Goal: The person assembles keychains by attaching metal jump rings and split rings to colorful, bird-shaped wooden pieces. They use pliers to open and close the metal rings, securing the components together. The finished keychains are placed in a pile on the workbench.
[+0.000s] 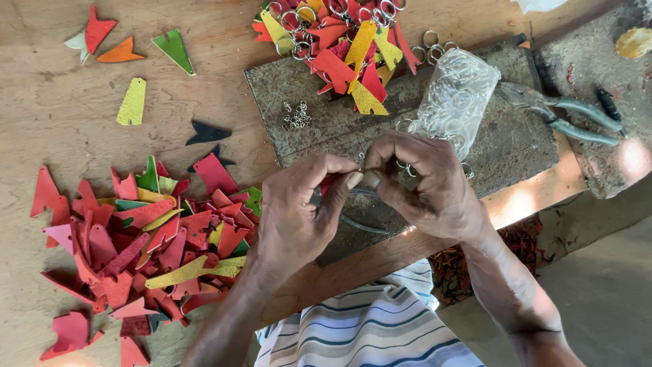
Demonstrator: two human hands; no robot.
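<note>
Red piece (328, 182) between pinching fingers (352, 181)

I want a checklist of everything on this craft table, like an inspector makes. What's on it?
Surface: worn wooden table with a grey metal plate on it.
Job's things: a small red piece, mostly hidden, pinched between both hands over the plate.
Clutter: pile of coloured cut shapes; heap of shapes with rings; clear bag of rings; small chain bits; pliers.
Grippers: left hand and right hand, fingertips meeting.
Cables: nothing seen.
Surroundings: striped shirt; floor.
</note>
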